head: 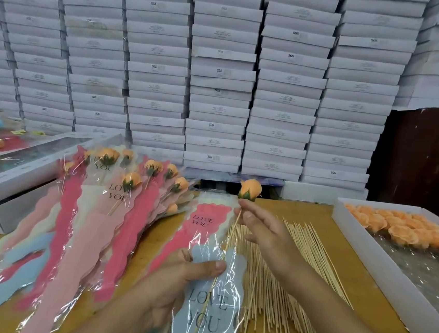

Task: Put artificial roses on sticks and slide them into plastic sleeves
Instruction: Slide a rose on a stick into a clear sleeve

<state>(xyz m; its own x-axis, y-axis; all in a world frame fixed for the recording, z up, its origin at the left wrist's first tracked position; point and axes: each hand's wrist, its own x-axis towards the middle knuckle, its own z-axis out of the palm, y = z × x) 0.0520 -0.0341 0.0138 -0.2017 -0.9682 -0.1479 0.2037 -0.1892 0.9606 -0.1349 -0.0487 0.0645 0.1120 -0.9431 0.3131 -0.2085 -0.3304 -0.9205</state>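
The left hand grips a blue plastic sleeve over the wooden surface. The right hand pinches the stick of an orange rose, its lower end inside the sleeve, beside loose sticks.

wall of boxes: flat white cartons stacked in columns behind the table
table: wooden, tan top

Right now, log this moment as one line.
left hand holds blue sleeve | right hand pinches rose stick | stick partly in sleeve
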